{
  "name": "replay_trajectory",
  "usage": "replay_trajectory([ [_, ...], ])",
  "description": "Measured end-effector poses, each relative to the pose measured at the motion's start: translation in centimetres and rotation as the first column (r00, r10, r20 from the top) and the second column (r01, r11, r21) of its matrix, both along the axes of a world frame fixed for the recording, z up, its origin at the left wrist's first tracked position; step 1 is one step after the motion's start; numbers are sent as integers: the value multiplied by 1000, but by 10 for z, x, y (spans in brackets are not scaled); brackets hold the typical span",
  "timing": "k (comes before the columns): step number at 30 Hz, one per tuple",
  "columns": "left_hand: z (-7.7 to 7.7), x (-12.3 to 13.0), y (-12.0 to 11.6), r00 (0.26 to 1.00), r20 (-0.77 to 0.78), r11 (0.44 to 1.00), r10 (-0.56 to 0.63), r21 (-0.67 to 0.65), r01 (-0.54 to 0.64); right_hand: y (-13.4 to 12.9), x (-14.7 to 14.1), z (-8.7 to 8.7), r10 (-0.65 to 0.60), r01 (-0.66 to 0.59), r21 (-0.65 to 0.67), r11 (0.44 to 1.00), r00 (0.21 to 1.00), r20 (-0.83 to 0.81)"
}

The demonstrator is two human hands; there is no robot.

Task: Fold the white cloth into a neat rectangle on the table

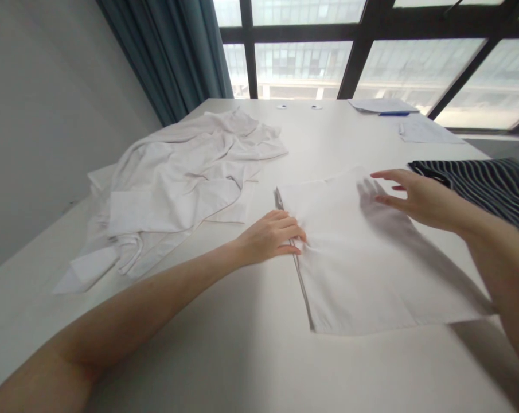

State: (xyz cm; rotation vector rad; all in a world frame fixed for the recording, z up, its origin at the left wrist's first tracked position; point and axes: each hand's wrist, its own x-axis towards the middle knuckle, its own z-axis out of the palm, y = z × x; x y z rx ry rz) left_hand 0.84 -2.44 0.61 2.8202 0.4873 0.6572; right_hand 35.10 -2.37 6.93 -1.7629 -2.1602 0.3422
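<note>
A white cloth (362, 275), folded in layers, lies on the white table (242, 355) in front of me. My left hand (274, 238) is closed on its left edge, with the fabric puckered at the fingertips. Over the cloth's far right part, my right hand (408, 195) hovers with its fingers apart, holding nothing and casting a shadow on the fabric. Near the cloth's upper left corner, its edge shows a dark gap between layers.
A crumpled pile of white garments (177, 178) covers the table's left side. Dark striped fabric (491, 183) lies at the right. Papers (383, 105) and a blue pen (394, 114) rest at the far right, below the window. A blue curtain (177, 57) hangs behind.
</note>
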Motion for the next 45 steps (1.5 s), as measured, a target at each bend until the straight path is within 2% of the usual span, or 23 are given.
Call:
replay_trajectory([
  [2, 0, 0, -1, 999, -20, 999, 34, 2, -34, -8, -22, -6, 184, -184, 4, 983, 983, 24],
  [4, -1, 0, -2, 997, -38, 997, 74, 14, -73, -13, -43, -22, 276, -276, -14, 961, 957, 95],
  [8, -2, 0, -3, 988, -64, 990, 141, 33, -139, -16, -64, -54, 201, -204, -21, 979, 934, 295],
  [11, -4, -1, -3, 980, -100, 985, 172, 27, -170, -15, -65, -61, 199, -202, -28, 979, 912, 358],
  [16, -3, -1, -7, 960, -189, 978, 209, 30, -207, -16, -64, -57, 242, -256, -17, 966, 887, 393],
  [24, 2, 4, -14, 917, -210, 940, 340, 65, -334, -21, -68, -55, 338, -361, -25, 932, 844, 415],
  [30, 1, 6, -14, 886, -260, 923, 383, 80, -375, -23, -73, -52, 355, -368, -47, 929, 843, 404],
  [36, 8, 5, -9, 877, -304, 916, 372, -33, -400, -40, -83, -36, 382, -347, -158, 924, 832, 403],
  [41, 8, 2, 1, 890, -246, 894, 383, -145, -425, -55, -92, -23, 524, -483, -204, 852, 791, 316],
  [45, 5, 1, 4, 894, -196, 883, 403, -174, -436, -59, -97, -22, 553, -519, -192, 833, 788, 269],
])
